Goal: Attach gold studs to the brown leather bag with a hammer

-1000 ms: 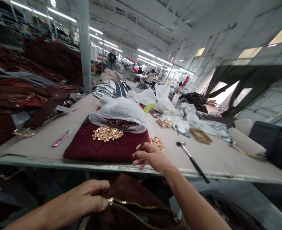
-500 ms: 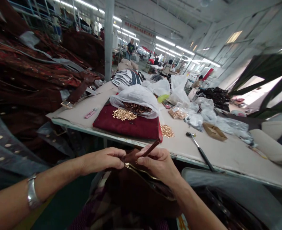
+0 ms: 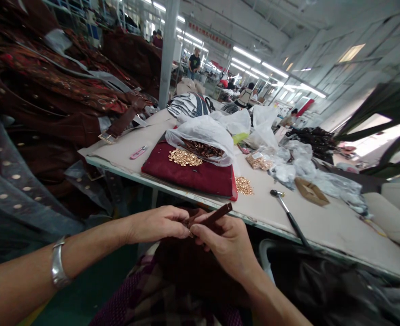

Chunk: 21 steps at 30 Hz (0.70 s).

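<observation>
My left hand [image 3: 162, 222] and my right hand [image 3: 225, 240] meet above my lap, fingertips almost touching. Between the right thumb and fingers lies a narrow brown leather strip [image 3: 219, 213], its free end sticking out toward the upper right. The left thumb and fingers pinch close to the strip's near end; what exactly they grip there is hidden by the fingers. Below both hands hangs a dark brown bag [image 3: 186, 267], its opening covered from sight. Beyond them, a dark red padded board [image 3: 189, 182] carries a heap of gold-coloured metal pieces [image 3: 185, 157].
A white plastic bag [image 3: 203, 131] of brown pieces rests on the board. On the table stand more gold bits [image 3: 243, 185], a hammer [image 3: 290, 217], a cardboard tray [image 3: 311, 191] and pink snips [image 3: 138, 152]. Brown leather goods [image 3: 50, 108] pile up at left. People work farther back.
My hands have come closer together, the left one moving right to the strip's near end. The bag's brass zip, visible before, is now out of sight. The whole view has shifted slightly.
</observation>
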Tool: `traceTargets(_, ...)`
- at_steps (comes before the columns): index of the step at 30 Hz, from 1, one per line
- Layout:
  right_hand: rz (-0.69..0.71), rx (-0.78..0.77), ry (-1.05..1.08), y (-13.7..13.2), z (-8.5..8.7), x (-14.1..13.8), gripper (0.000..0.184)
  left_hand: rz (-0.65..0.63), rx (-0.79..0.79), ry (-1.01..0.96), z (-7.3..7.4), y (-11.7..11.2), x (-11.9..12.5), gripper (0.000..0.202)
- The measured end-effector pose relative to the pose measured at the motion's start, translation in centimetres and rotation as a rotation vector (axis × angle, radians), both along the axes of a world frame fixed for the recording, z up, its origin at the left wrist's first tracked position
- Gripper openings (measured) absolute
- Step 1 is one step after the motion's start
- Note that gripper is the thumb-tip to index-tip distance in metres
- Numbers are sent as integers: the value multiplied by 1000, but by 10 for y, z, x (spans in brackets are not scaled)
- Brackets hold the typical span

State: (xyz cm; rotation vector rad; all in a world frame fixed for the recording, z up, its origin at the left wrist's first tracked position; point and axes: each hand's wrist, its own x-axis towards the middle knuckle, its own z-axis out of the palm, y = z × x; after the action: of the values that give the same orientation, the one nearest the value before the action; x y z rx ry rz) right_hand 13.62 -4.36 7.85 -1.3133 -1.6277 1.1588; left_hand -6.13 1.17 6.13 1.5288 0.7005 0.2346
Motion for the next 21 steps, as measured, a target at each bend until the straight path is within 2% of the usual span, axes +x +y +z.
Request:
traceTargets(4,8,-103,111,4,-2,-1,18,19,7,11,3,-2,2,23)
traceTargets(7,8,-115,165,5,-4,-1,17,33,-3,20,5,-3,2,21)
traceTargets(15,-43,-36,6,3,-10,4,14,74,-27,12,-5,-5,7,28)
traceTargets(21,-85,-55,-21,4,-18,11,17,194,-59,-21,-14,-7,14,24)
